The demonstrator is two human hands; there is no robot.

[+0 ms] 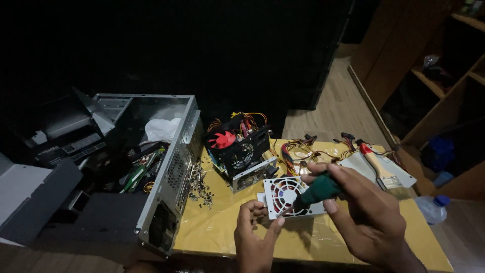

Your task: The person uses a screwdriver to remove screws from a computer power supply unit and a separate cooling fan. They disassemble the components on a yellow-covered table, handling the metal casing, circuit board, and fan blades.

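My right hand grips a screwdriver with a dark green handle, its tip angled down to the lower left corner of a white metal fan grille. My left hand steadies that grille from below, fingers on its near left edge. The grille lies on a yellow table. Just behind it sits an opened power supply with a black fan cage and a small red fan on top.
An open grey computer case holding tools lies at the left table edge, with loose screws beside it. Coloured cables, a brush on a metal plate and a plastic bottle sit to the right. Wooden shelves stand far right.
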